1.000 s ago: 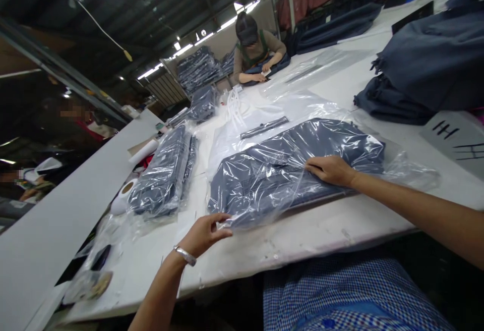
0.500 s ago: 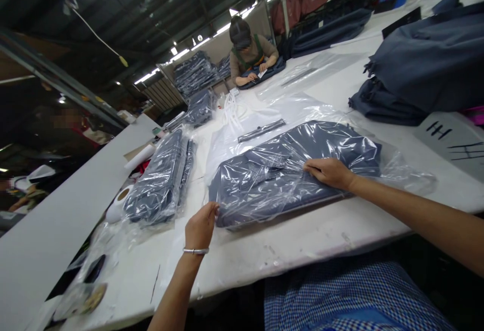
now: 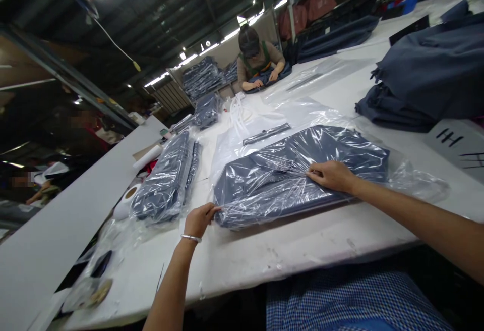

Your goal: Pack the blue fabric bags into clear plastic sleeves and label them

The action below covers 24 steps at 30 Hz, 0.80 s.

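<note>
A folded dark blue garment [image 3: 272, 157] lies inside a clear plastic bag [image 3: 260, 197] near the front edge of the white table. My left hand [image 3: 200, 218], with a silver bangle at the wrist, pinches the bag's plastic at its near left corner. My right hand [image 3: 330, 175] grips a gathered fold of the film over the middle of the garment. Creases in the plastic run out from the right fingers. Loose film [image 3: 418, 182] trails past the garment's right end.
Bagged garments [image 3: 166, 179] lie to the left, near a white roll [image 3: 126, 200]. A dark garment pile [image 3: 431, 73] is at the right, beside a marked white board [image 3: 457, 142]. Behind the bag is a dark strip [image 3: 266, 133]. Across the table a co-worker [image 3: 259, 61] handles dark cloth.
Both hands keep their grip, and the film is drawn tighter between them with more radiating creases. The view has shifted slightly. The co-worker's hands have moved over the cloth.
</note>
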Each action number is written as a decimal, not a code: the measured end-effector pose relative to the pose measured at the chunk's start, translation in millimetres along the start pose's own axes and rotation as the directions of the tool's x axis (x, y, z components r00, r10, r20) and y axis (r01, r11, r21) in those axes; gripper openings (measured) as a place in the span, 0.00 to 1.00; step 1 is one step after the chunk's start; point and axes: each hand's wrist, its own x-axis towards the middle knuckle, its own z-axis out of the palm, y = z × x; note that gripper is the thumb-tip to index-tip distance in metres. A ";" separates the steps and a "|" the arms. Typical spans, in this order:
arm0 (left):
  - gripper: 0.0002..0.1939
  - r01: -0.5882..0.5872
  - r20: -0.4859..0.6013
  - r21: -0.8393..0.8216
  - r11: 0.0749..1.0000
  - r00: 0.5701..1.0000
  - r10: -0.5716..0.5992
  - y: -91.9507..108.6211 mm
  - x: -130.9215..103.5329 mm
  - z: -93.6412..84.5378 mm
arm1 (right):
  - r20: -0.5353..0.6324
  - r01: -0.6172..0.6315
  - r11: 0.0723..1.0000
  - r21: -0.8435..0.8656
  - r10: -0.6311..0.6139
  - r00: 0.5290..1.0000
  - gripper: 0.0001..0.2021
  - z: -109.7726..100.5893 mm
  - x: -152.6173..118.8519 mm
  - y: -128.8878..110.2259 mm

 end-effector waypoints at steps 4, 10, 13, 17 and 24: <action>0.19 0.001 0.047 -0.069 0.998 0.999 0.003 1.8 -18.1 -6.6 | -0.003 0.002 1.000 0.008 -0.002 1.000 0.15 1.4 -2.8 0.3; 0.19 0.064 0.192 -0.178 0.982 0.981 -0.029 8.0 -41.5 -42.3 | 0.018 0.044 0.998 0.041 -0.045 0.999 0.17 -0.5 0.8 9.9; 0.17 0.084 0.223 -0.221 0.972 0.974 -0.033 11.5 -44.3 -69.2 | 0.062 0.110 0.986 0.122 -0.118 0.991 0.19 -6.6 5.6 17.4; 0.19 0.120 0.338 -0.238 0.964 0.941 -0.033 4.1 -38.9 -71.4 | 0.083 0.131 0.969 0.212 -0.151 0.985 0.22 -12.3 6.3 20.2; 0.14 0.100 -0.091 -0.122 0.988 0.990 -0.111 -11.7 -21.0 -13.0 | 0.016 0.112 0.989 0.098 -0.114 0.993 0.21 -3.2 -0.4 16.2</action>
